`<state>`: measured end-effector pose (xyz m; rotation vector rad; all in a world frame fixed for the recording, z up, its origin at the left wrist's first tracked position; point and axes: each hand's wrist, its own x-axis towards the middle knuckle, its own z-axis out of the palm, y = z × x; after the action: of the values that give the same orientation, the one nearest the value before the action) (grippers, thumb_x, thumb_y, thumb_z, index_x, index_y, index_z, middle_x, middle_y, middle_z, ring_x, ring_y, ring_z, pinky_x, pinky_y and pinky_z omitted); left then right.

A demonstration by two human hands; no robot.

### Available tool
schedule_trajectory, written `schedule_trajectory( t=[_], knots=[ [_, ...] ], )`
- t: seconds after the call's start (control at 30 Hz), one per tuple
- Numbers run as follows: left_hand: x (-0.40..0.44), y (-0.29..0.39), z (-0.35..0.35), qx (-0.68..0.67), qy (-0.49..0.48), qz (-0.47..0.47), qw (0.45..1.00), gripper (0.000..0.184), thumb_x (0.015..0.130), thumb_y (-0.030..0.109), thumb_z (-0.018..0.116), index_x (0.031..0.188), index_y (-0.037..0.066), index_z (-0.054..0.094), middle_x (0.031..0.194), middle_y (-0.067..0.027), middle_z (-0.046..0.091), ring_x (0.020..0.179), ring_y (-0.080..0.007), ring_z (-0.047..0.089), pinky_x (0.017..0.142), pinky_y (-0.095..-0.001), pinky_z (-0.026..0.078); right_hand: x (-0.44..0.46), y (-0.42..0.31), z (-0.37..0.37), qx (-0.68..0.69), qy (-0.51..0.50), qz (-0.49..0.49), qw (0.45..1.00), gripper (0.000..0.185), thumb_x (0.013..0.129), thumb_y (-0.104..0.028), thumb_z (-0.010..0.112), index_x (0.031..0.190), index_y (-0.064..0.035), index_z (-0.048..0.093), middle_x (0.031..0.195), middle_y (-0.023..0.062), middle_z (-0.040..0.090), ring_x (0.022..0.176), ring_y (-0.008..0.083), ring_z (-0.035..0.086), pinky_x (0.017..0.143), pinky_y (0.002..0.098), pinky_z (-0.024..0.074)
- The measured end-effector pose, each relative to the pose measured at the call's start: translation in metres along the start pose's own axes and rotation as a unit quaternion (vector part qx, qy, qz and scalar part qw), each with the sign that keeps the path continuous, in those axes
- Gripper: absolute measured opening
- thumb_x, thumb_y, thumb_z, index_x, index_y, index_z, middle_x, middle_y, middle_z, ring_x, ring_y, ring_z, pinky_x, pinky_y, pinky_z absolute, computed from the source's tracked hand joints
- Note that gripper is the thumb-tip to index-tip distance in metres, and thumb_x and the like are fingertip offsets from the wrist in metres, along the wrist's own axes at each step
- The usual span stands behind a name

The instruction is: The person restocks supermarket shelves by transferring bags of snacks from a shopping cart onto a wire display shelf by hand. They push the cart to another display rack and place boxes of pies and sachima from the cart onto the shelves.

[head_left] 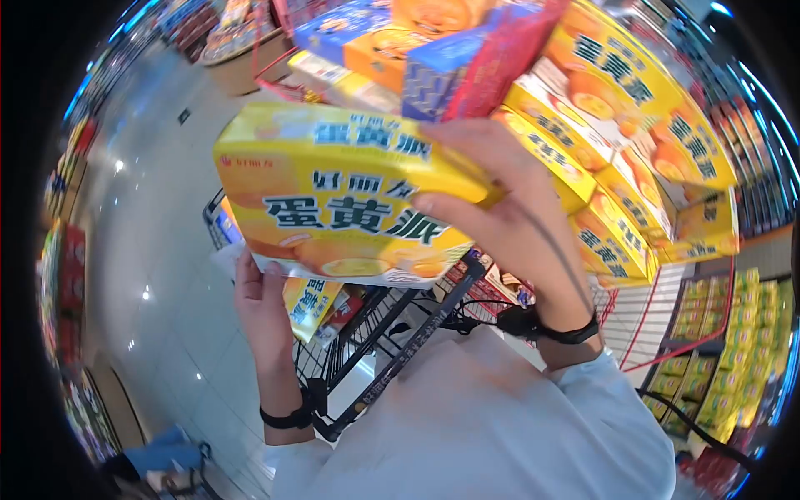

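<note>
A yellow snack box (333, 196) with large dark green characters is held up in the middle of the view, tilted. My right hand (508, 196) grips its right end, with the thumb on the front face and the fingers along the top. At the lower left corner, my left hand (265, 300) touches the bottom edge, its thumb and fingertips close together around that corner. Below the box is a black shopping cart (333, 379), with another yellow box (312, 304) inside it. Both wrists wear black bands.
Stacked yellow boxes (612, 100) and blue and orange boxes (375, 46) fill a red wire display (708, 333) ahead and to the right. Shelves of goods line both sides. A tiled floor (158, 250) stretches along the left. Part of a person (167, 457) shows at lower left.
</note>
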<state>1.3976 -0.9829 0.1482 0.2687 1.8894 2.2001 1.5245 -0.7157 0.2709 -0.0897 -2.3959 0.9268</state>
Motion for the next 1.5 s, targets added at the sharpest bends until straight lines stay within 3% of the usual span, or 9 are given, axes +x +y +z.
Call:
schedule_trajectory(
  t=[0.13,0.2,0.33,0.63,0.7,1.17,1.23,1.33,1.5],
  knots=[
    [-0.010,0.004,0.063,0.027,-0.077,-0.002,0.997,0.053,0.095,-0.003,0.049,0.146,-0.002,0.034,0.130,-0.0130,0.057,0.118,-0.0186,0.057,0.100,-0.0313,0.046,-0.015,0.003,-0.072,-0.064,0.129,-0.001,0.990,0.054,0.074,-0.013,0.086,0.122,-0.0019,0.063,0.120,0.0102,0.062,0.110,0.0198,0.061,0.096,0.0329,0.0490],
    [-0.015,0.005,0.102,-0.036,-0.167,0.025,0.985,0.055,0.094,-0.005,0.050,0.146,-0.001,0.034,0.130,-0.0138,0.057,0.118,-0.0186,0.057,0.100,-0.0312,0.045,-0.023,-0.007,-0.095,0.147,0.165,0.134,0.966,0.063,0.073,-0.015,0.087,0.128,-0.0013,0.059,0.123,0.0129,0.061,0.112,0.0189,0.061,0.097,0.0317,0.0495],
    [-0.012,0.006,0.168,-0.092,-0.184,0.031,0.978,0.056,0.093,-0.007,0.052,0.146,-0.003,0.033,0.132,-0.0139,0.057,0.120,-0.0185,0.055,0.103,-0.0312,0.043,-0.035,0.026,-0.128,0.209,0.287,0.053,0.933,0.066,0.077,-0.012,0.085,0.132,0.0003,0.050,0.115,0.0172,0.066,0.099,0.0206,0.068,0.085,0.0300,0.0570],
    [0.023,-0.009,0.290,-0.008,-0.339,0.114,0.934,0.057,0.098,-0.003,0.050,0.151,-0.002,0.028,0.149,-0.0187,0.041,0.133,-0.0247,0.046,0.111,-0.0334,0.035,-0.032,0.108,-0.213,0.106,0.339,0.038,0.934,0.073,0.079,-0.004,0.081,0.141,-0.0007,0.041,0.117,0.0140,0.063,0.106,0.0199,0.064,0.093,0.0322,0.0536],
    [0.023,-0.021,0.308,-0.005,-0.365,0.140,0.920,0.060,0.098,-0.002,0.051,0.152,-0.001,0.025,0.151,-0.0195,0.038,0.135,-0.0257,0.044,0.112,-0.0341,0.035,-0.023,0.096,-0.210,-0.079,0.388,0.096,0.913,0.052,0.075,-0.010,0.084,0.119,-0.0021,0.058,0.115,0.0095,0.065,0.105,0.0184,0.062,0.091,0.0353,0.0514],
    [0.066,-0.074,0.339,0.180,-0.360,0.283,0.871,0.080,0.094,-0.005,0.056,0.157,0.000,0.006,0.162,-0.0182,0.013,0.139,-0.0212,0.037,0.109,-0.0327,0.039,-0.035,0.155,-0.170,-0.114,0.328,-0.011,0.938,0.081,0.073,-0.012,0.086,0.138,-0.0033,0.039,0.124,0.0147,0.052,0.116,0.0236,0.052,0.099,0.0367,0.0451],
    [0.067,-0.071,0.339,0.163,-0.359,0.261,0.881,0.081,0.092,0.008,0.065,0.155,0.000,0.016,0.159,-0.0314,0.010,0.151,-0.0385,0.009,0.120,-0.0426,0.018,-0.036,0.156,-0.165,-0.085,0.322,-0.005,0.943,0.088,0.074,-0.010,0.085,0.145,-0.0037,0.032,0.129,0.0160,0.051,0.120,0.0240,0.052,0.101,0.0374,0.0454],
    [0.070,-0.071,0.344,0.131,-0.362,0.214,0.898,0.081,0.092,0.009,0.066,0.155,0.001,0.017,0.159,-0.0309,0.010,0.151,-0.0386,0.010,0.120,-0.0438,0.017,-0.035,0.166,-0.166,0.001,0.353,-0.018,0.935,0.086,0.079,-0.003,0.081,0.147,-0.0018,0.029,0.113,0.0143,0.064,0.105,0.0203,0.065,0.092,0.0332,0.0540],
    [0.060,-0.054,0.349,0.146,-0.340,0.288,0.883,0.079,0.091,0.009,0.065,0.156,0.009,0.022,0.160,-0.0303,0.008,0.151,-0.0387,0.010,0.120,-0.0442,0.017,-0.034,0.151,-0.183,0.047,0.323,-0.013,0.945,0.093,0.078,-0.007,0.083,0.149,-0.0044,0.023,0.132,0.0183,0.049,0.119,0.0239,0.055,0.099,0.0362,0.0490]
  ],
)
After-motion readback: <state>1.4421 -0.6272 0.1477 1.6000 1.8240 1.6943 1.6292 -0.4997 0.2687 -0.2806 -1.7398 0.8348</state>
